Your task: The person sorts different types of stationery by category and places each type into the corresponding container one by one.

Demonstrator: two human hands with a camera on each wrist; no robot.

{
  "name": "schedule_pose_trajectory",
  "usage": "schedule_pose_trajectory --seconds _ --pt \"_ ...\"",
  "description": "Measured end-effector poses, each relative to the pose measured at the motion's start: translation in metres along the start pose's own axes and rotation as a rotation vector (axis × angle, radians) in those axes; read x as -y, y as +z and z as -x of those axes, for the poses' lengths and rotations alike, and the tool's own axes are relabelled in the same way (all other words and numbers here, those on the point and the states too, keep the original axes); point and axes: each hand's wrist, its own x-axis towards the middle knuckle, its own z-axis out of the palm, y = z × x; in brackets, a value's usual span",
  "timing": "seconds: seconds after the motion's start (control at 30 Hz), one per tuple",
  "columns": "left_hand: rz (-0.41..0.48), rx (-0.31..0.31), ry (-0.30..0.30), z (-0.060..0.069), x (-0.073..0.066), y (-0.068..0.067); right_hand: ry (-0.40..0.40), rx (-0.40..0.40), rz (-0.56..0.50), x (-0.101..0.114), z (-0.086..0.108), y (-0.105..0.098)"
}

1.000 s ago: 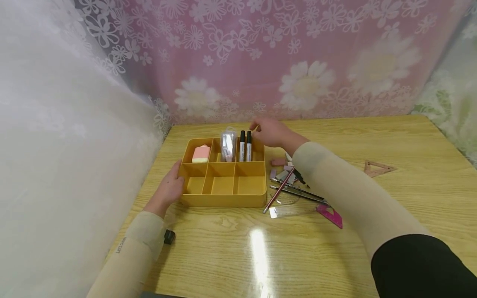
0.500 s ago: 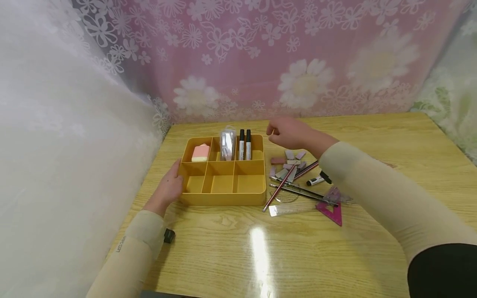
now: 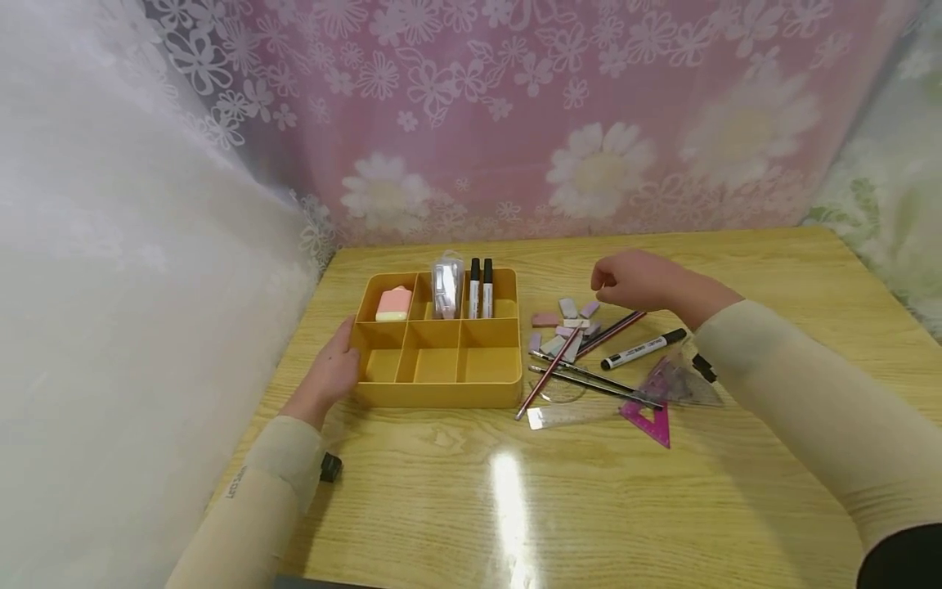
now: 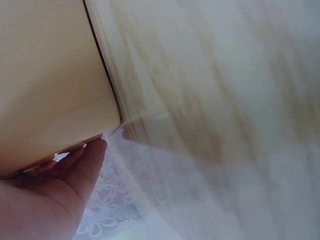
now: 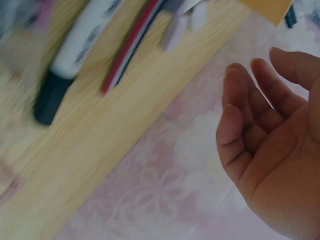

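Note:
My left hand holds the left wall of a yellow divided organizer box, fingers along its outside and thumb at the rim. In the left wrist view its fingers touch the box wall. Two black-capped markers stand in the back right compartment. Beside them is a clear plastic case, and a pink-and-cream block lies back left. My right hand, loosely curled and holding nothing, hovers behind a marker and pencils on the table.
Several small erasers, a clear ruler, a round protractor, a magenta set square and a clear set square lie heaped right of the box. A floral curtain hangs behind the wooden table.
My right hand has moved right, away from the box's back right compartment, uncovering the marker and set squares on the table. The left hand stays at the box's left side.

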Motion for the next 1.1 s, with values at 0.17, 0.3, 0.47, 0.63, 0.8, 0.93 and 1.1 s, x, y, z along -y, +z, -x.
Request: schedule_pose_trajectory --seconds 0.17,0.3,0.47,0.63,0.8,0.93,1.1 --pt "-0.003 -0.001 -0.007 0.0 0.002 -0.002 0.035 0.075 0.031 -0.023 0.015 0.004" --pt "0.001 0.005 -0.011 0.001 0.001 -0.002 0.058 0.107 0.039 -0.045 0.024 0.011" --pt "0.021 0.006 0.005 0.001 0.002 -0.001 0.068 0.135 0.034 -0.064 0.034 0.021" --pt "0.037 0.009 0.021 0.001 0.002 0.0 0.099 0.172 -0.02 -0.074 0.044 0.028" --pt "0.048 0.01 0.029 0.001 0.001 -0.001 0.136 0.161 -0.06 -0.082 0.047 0.035" --pt "0.058 0.01 0.025 0.001 0.001 -0.001 0.12 0.129 -0.017 -0.087 0.045 0.039" --pt "0.039 0.01 0.008 0.0 0.0 0.0 0.116 0.1 0.011 -0.093 0.045 0.043"
